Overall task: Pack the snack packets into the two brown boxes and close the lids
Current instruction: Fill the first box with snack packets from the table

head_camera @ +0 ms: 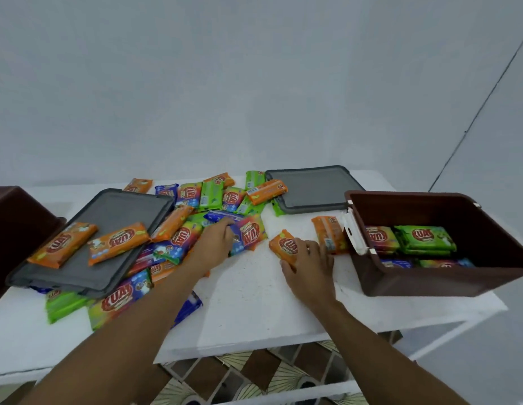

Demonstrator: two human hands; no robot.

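Note:
A pile of colourful snack packets (178, 229) covers the middle and left of the white table (248, 302). My left hand (215, 244) reaches into the pile, its fingers on a blue packet (235, 239). My right hand (308, 266) grips an orange packet (285, 247) lying on the table. One brown box (429, 282) stands open at the right with several packets (424, 238) inside. The other brown box (9, 229) shows only partly at the left edge. A grey lid (108, 226) lies on the pile with two orange packets on it; a second grey lid (313, 187) lies at the back.
Another orange packet (330, 233) leans beside the right box's white latch (355, 233). The wall rises straight behind the table. Patterned floor tiles (254, 372) show below the table's front edge.

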